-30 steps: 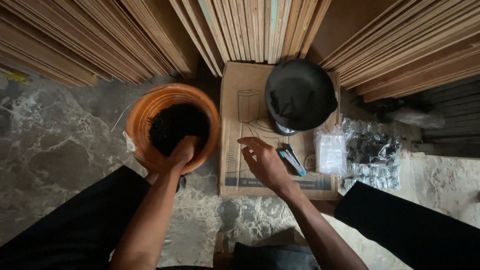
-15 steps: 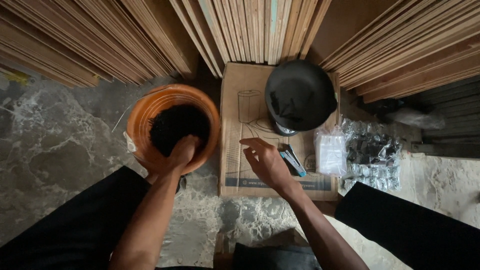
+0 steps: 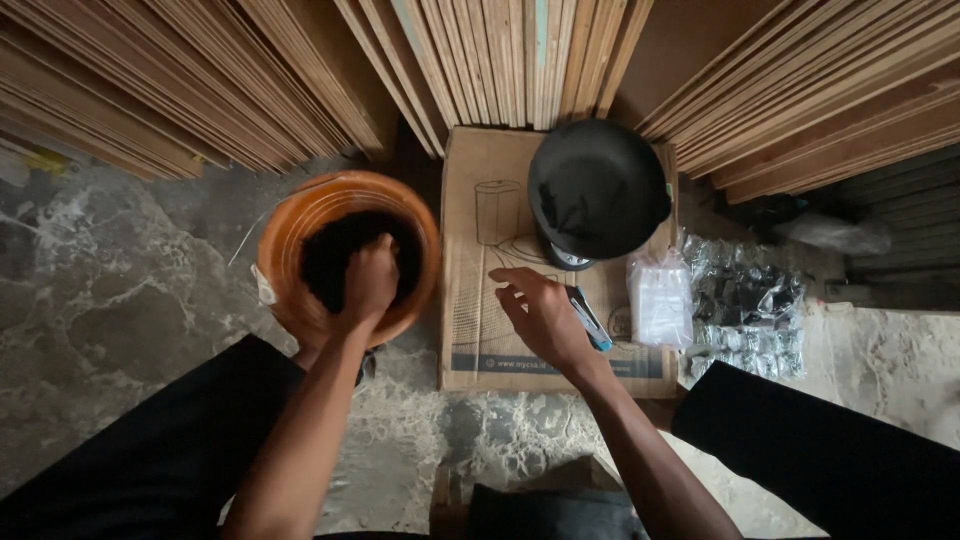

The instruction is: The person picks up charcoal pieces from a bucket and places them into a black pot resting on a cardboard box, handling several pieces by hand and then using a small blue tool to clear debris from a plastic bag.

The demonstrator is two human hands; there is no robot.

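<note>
One left hand (image 3: 370, 280) clenches dark material in the upright orange bowl (image 3: 290, 235); right hand (image 3: 545, 315) spread.

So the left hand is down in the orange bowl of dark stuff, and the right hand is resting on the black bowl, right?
Not quite. The left hand is in the orange bowl of dark stuff, but the right hand is not on the black bowl. The head view shows it over the flat cardboard box, below that bowl.
</note>
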